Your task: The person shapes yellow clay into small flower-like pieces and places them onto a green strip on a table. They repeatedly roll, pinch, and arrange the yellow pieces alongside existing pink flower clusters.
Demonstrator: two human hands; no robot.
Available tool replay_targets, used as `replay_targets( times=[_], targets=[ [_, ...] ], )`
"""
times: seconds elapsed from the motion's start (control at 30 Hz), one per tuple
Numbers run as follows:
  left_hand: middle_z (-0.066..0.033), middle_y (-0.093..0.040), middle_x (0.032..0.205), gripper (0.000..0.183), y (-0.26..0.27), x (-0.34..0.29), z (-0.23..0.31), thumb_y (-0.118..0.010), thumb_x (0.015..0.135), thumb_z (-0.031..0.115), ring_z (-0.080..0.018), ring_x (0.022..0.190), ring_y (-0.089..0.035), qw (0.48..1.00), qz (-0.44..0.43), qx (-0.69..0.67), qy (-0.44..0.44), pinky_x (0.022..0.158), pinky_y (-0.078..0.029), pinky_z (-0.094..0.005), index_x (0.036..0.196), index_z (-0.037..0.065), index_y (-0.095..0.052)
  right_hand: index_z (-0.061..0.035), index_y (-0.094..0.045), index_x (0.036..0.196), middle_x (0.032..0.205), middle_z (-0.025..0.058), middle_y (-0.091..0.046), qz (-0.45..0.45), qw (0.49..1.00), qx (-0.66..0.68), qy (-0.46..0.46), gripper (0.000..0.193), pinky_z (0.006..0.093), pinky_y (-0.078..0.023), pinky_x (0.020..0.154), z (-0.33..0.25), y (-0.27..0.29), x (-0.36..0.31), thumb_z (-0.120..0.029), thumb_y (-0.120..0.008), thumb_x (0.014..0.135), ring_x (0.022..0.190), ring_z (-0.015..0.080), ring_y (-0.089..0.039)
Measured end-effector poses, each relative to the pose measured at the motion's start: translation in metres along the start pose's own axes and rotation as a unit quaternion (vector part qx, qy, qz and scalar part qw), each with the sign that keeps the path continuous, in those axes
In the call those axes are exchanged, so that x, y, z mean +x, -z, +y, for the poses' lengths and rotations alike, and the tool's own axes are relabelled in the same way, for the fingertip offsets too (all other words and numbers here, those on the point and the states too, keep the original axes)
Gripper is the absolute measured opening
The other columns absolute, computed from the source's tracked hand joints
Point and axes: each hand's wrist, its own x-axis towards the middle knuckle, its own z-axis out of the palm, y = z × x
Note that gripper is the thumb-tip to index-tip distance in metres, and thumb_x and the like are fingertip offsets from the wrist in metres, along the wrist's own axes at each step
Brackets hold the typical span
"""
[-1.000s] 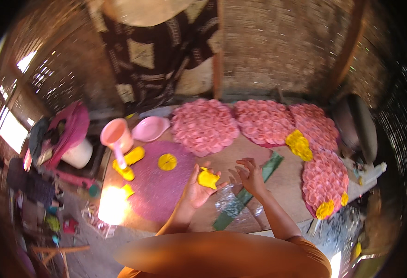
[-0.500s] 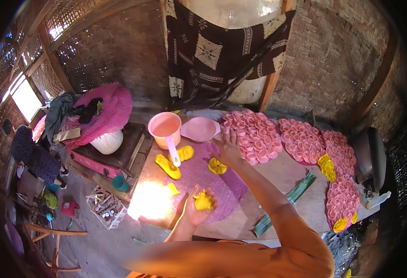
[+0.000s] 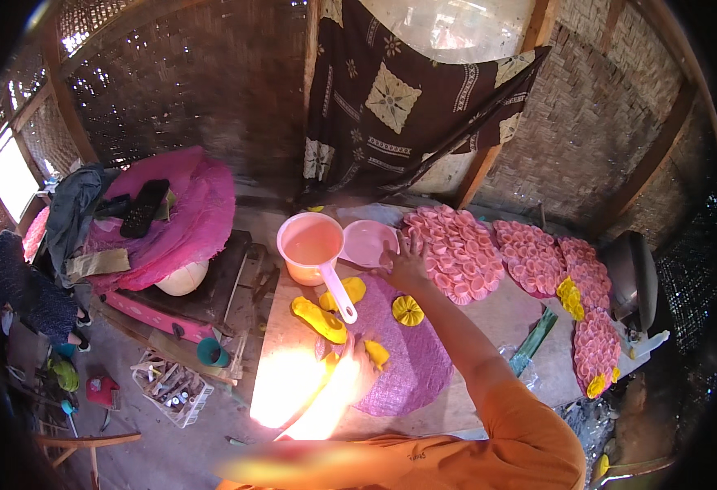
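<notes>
My left hand (image 3: 348, 371), partly washed out by strong sunlight, curls round a lump of yellow dough (image 3: 376, 354) at the left side of a round purple cloth (image 3: 415, 367). My right hand (image 3: 408, 268) reaches forward with fingers apart. Its fingertips are at the right rim of a shallow pink bowl (image 3: 366, 245); whether they touch it I cannot tell. Between the hands, a yellow pleated round (image 3: 408, 310) lies on the cloth. Two larger yellow dough pieces, one long (image 3: 319, 319) and one thicker (image 3: 348, 291), rest beside the handle of a peach-coloured dipper (image 3: 311, 245).
Rounds of pink cup-shaped pieces (image 3: 458, 253) cover the table's back right, with several yellow ones (image 3: 571, 298) among them. A green leaf strip (image 3: 534, 341) lies beyond my right arm. A dark pan (image 3: 629, 278) stands at far right. Another person (image 3: 31, 286) is at far left.
My left hand has shifted leftward with the yellow dough into the sunlit patch. My right fingers have come closer to the pink bowl's rim. The whole view has shifted a little.
</notes>
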Motion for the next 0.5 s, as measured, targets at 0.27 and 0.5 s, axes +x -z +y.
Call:
replay_targets(
  times=[0.27, 0.5],
  targets=[
    [-0.0035, -0.041, 0.143, 0.076, -0.026, 0.05, 0.006, -0.034, 0.095, 0.07, -0.0213, 0.132, -0.038, 0.984, -0.129, -0.119, 0.043, 0.111, -0.028, -0.0484, 0.149, 0.016, -0.032, -0.0162, -0.058, 0.132, 0.152, 0.0197, -0.032, 0.183, 0.969, 0.154, 0.057, 0.063, 0.0675, -0.012, 0.112, -0.005, 0.088, -0.097, -0.052, -0.068, 0.081, 0.142, 0.049, -0.019],
    [-0.0019, -0.04, 0.15, 0.068, -0.046, 0.046, -0.02, -0.032, 0.097, 0.067, -0.0188, 0.124, -0.048, 0.991, -0.118, -0.06, 0.013, 0.103, -0.039, -0.0431, 0.147, 0.022, -0.04, -0.0192, -0.063, 0.128, 0.152, 0.014, -0.036, 0.032, 0.965, 0.226, 0.132, 0.048, 0.0617, -0.008, 0.116, -0.041, 0.12, -0.249, -0.048, -0.06, 0.09, 0.146, 0.0426, -0.017]
  ],
)
